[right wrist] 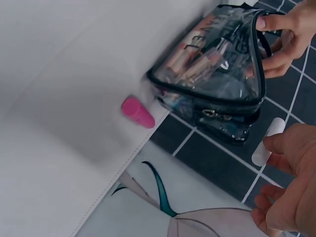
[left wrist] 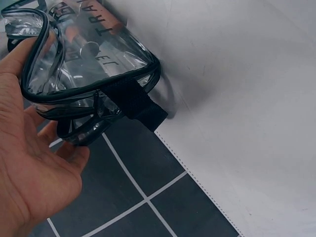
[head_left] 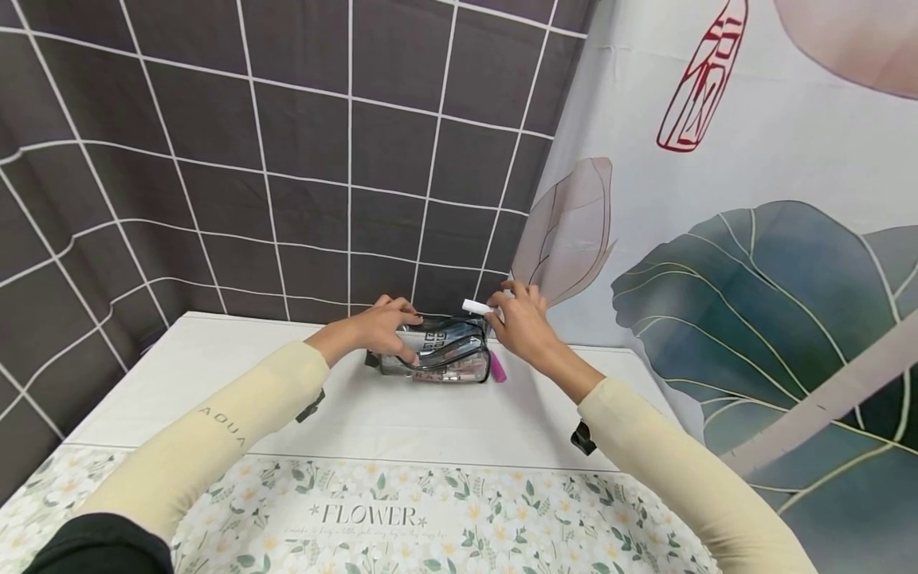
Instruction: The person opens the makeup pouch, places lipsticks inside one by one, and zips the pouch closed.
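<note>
A clear toiletry bag (head_left: 459, 368) with black trim stands on the white table, its top gaping. Lettering and several cosmetics show through its plastic wall. My left hand (head_left: 378, 328) grips the bag at its open rim, thumb on one side and fingers on the other. My right hand (head_left: 526, 325) pinches a small white tube (right wrist: 268, 142) between thumb and fingers, just beside and above the bag. A pink capped stick (right wrist: 138, 112) lies on the table by the bag's right end. The black strap tab (left wrist: 134, 102) sticks out at the other end.
The white table (head_left: 358, 422) ends behind the bag at a dark gridded cloth (head_left: 301, 199). A pale cloth with leaf prints (head_left: 731, 303) hangs to the right. Flowered fabric (head_left: 373, 510) covers the near edge.
</note>
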`<act>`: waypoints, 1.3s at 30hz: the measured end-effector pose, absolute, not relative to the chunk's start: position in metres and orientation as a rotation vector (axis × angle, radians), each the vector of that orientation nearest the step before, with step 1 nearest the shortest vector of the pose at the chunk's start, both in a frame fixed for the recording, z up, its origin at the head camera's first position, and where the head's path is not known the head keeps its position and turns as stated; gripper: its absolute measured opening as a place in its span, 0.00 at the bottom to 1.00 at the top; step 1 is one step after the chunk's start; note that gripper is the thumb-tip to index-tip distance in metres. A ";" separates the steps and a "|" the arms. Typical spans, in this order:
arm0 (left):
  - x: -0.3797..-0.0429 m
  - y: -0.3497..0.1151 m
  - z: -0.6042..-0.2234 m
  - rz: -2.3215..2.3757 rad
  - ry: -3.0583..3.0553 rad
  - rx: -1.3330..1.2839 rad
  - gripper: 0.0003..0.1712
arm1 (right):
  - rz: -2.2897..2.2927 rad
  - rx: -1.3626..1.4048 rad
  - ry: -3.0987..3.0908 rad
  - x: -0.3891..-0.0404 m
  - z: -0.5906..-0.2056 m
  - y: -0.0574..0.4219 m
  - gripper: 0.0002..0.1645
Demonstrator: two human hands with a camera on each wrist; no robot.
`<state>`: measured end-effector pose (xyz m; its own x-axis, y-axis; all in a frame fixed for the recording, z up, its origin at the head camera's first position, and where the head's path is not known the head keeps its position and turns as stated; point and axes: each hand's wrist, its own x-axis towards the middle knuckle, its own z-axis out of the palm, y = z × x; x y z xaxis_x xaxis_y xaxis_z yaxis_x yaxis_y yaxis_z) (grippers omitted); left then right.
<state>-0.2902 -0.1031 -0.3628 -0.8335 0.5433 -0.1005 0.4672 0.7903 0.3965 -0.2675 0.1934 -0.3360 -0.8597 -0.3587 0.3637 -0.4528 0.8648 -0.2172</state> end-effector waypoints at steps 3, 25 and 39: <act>-0.290 -0.103 -0.363 0.537 2.771 0.791 0.53 | 0.420 0.632 -2.736 -0.265 -0.336 0.189 0.15; -0.289 -0.102 -0.362 0.523 2.785 0.772 0.53 | 0.351 0.751 -2.758 -0.261 -0.343 0.155 0.14; -0.290 -0.103 -0.363 0.544 2.772 0.780 0.53 | 0.420 0.732 -2.781 -0.261 -0.350 0.160 0.15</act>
